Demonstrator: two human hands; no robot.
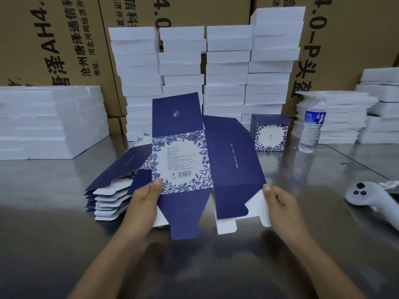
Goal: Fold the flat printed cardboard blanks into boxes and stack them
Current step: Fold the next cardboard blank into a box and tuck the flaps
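I hold a flat navy cardboard blank (228,156) with a blue floral white panel above the steel table (54,223). My left hand (145,203) pinches its lower left edge, thumb on the floral panel. My right hand (280,203) grips its right edge by the white inner flap. The blank is partly spread, its top flap upright. A pile of more flat blanks (110,186) lies fanned on the table to the left, partly hidden behind the held one. One folded box (269,132) stands at the back right.
Tall stacks of white foam trays (226,78) line the back, with lower stacks at left (49,124) and right (336,117). A water bottle (313,126) stands right of the folded box. A white handheld controller (371,201) lies at the right. Brown cartons (64,39) form the wall behind.
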